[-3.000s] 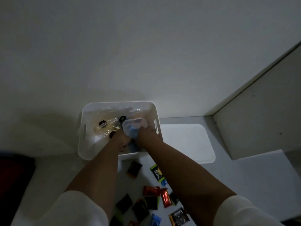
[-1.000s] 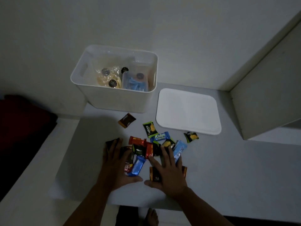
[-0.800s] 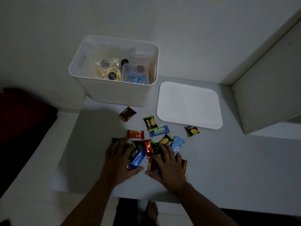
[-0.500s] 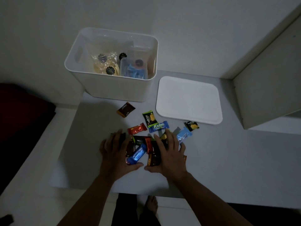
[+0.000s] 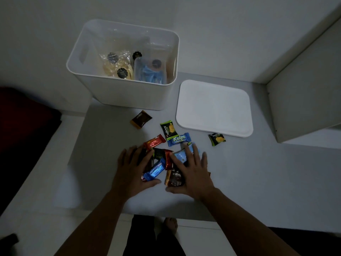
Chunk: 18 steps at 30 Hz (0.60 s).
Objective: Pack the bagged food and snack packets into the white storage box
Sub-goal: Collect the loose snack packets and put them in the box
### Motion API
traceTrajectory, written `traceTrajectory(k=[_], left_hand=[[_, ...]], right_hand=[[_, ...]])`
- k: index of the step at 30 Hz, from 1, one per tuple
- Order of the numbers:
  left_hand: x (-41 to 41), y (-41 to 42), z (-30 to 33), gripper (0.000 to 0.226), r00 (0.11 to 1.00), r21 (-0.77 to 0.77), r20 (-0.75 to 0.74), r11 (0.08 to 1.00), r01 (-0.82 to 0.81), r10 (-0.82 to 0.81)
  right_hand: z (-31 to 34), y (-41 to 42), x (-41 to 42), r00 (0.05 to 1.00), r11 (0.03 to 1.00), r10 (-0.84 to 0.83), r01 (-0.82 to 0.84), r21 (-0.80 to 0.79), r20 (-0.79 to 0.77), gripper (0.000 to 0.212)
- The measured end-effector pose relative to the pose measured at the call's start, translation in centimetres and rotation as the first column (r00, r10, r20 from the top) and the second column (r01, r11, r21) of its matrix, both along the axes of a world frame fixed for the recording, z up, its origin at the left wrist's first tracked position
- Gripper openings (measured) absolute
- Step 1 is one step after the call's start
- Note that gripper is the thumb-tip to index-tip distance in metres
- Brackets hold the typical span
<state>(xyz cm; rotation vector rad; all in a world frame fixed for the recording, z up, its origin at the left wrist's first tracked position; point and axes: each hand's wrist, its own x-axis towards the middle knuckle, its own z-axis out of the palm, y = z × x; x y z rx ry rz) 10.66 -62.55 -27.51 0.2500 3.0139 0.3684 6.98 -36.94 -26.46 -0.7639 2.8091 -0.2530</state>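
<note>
Left hand point(image 5: 132, 169) and right hand point(image 5: 191, 174) lay flat, fingers spread, grasping nothing; corralled snack packets point(image 5: 160, 163) on counter point(image 5: 258, 182) for scooping into white storage box point(image 5: 129, 97).

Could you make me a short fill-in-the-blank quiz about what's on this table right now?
1. The white storage box already holds clear bags of food, and its flat white lid lies on the table to its ____.
2. The blue packet just beyond the hands reads ____.
3. The left hand and right hand lie flat over a pile of snack ____.

Missing words: right; Kalpa; packets
</note>
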Motion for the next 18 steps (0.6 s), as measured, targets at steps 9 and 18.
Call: traceTrajectory(k=[9,18], left_hand=[[0.1,0.7,-0.5,0.068,0.994,-0.048,-0.088,0.997,0.067,-0.071],[-2.3,3.0,0.4,0.058,0.997,0.055,-0.042,0.996,0.071,-0.069]], right_hand=[[-1.6,-0.8,-0.3,0.980,0.988,0.014,-0.045,-0.150,-0.197,0.051],[-1.6,-1.0,-1.6,0.985,0.959,0.027,-0.073,-0.273,-0.169,0.029]])
